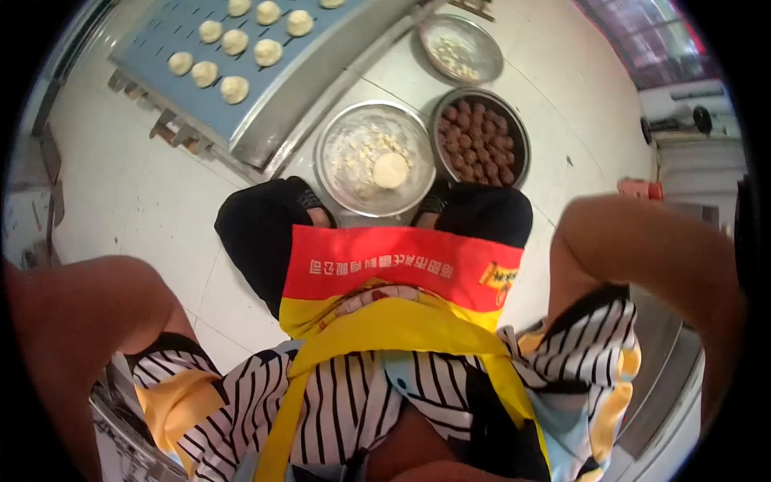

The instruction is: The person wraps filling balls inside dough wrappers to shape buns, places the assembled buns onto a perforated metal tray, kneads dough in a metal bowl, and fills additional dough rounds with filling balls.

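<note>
Spreading across the view, the tiled floor (pixel 574 100) is partly covered by a seated or squatting person's striped clothing (pixel 345 402) and a red-and-yellow apron (pixel 385 253) printed with lettering. Both bare arms are seen bent at the sides, the left arm (pixel 96 313) and the right arm (pixel 650 241), but the left hand and right hand are cut off from view, so whether either grip is spread, pressed together or pinching anything cannot be told.

At the upper left, a metal-edged table (pixel 152 44) with a blue, slotted top is seen, on which pale dough mounds (pixel 234 42) are set out in rows. Between the feet, a wide metal bowl (pixel 333 149) is placed on the floor; pale crumbs (pixel 369 153) are scattered inside it, and a round dough piece (pixel 390 170) is held toward its right side. Just beside it, a dark-walled bowl (pixel 524 149) is filled with brown balls (pixel 479 145). Beyond that, another metal bowl (pixel 487 46) is seen, with small pale pieces (pixel 454 60) gathered in it.
</note>
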Motion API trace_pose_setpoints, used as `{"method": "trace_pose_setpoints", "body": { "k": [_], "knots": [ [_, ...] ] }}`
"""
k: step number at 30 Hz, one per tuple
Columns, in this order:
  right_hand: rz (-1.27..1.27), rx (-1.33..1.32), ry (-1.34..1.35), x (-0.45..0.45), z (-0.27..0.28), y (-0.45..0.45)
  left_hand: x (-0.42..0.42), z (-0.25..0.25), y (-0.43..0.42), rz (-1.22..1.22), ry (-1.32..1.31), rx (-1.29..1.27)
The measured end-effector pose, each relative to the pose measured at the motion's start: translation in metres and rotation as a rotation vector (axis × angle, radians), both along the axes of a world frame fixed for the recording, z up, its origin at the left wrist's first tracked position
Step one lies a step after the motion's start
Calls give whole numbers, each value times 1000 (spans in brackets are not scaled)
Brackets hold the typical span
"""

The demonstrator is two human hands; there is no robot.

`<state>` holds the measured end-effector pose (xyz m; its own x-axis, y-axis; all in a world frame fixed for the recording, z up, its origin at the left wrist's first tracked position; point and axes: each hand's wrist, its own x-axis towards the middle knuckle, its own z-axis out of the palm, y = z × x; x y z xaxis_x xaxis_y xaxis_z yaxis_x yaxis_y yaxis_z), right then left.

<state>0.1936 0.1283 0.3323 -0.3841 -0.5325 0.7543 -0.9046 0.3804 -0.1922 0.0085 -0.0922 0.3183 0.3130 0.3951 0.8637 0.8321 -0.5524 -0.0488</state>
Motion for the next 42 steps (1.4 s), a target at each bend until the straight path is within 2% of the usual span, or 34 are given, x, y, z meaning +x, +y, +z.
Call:
{"method": "trace_pose_setpoints", "body": {
  "k": [4,5,6,7,9,11,13,15,17,18,19,20,21,22,23,25,26,27,28,31,32,34,37,40,42],
  "knots": [
    [73,-57,101,60,-49,81,65,-14,69,41,103,-119],
    [47,-77,76,37,-61,96,49,-20,81,47,95,-132],
    [31,-49,-17,-93,-28,17,-87,-3,4,51,-21,-86],
    [24,-40,-47,-99,-49,12,-97,-29,-6,51,-75,-57],
    [-27,-94,-58,-107,-60,30,-107,-42,1,57,-128,-50],
    [-113,-196,-71,-118,-65,58,-122,-39,0,72,-196,-3],
    [-333,-409,-190,-146,-92,99,-154,-38,2,98,-398,59],
    [-649,-670,-528,-177,-180,139,-167,-79,11,120,-775,117],
    [-921,-823,-1053,-205,-318,174,-165,-151,48,207,-1139,94],
    [-980,-664,-1257,-209,-390,185,-160,-198,70,254,-1382,18],
    [-1002,-339,-1381,-203,-461,187,-153,-245,91,283,-1626,-68],
    [-973,147,-1329,-194,-526,186,-146,-276,106,675,-1626,-430],
    [-967,257,-1377,-191,-557,183,-147,-326,104,530,-1685,-512],
    [-955,367,-1423,-187,-582,177,-138,-345,109,530,-1887,-577],
    [-936,480,-1462,-186,-602,169,-138,-351,109,494,-1985,-661],
    [-880,695,-1532,-178,-637,149,-135,-328,122,474,-1816,-764],
    [-927,680,-1391,-174,-659,147,-137,-319,129,454,-1725,-805],
    [-967,662,-1259,-166,-682,142,-140,-323,130,454,-1759,-829],
    [-1006,644,-1125,-163,-691,140,-142,-324,129,452,-1793,-852],
    [-1016,643,-1329,-177,-698,145,-142,-329,131,436,-1781,-900],
    [-987,729,-1413,-181,-695,146,-142,-329,131,429,-1756,-916],
    [-919,902,-1569,-194,-669,149,-141,-334,131,368,-1756,-893],
    [-856,1092,-1444,-182,-621,142,-139,-333,130,357,-1742,-909],
    [-982,802,-1109,-149,-666,143,-136,-330,129,353,-1746,-915],
    [-1067,731,-1092,-155,-688,139,-133,-329,128,332,-1730,-940]
  ]
}}
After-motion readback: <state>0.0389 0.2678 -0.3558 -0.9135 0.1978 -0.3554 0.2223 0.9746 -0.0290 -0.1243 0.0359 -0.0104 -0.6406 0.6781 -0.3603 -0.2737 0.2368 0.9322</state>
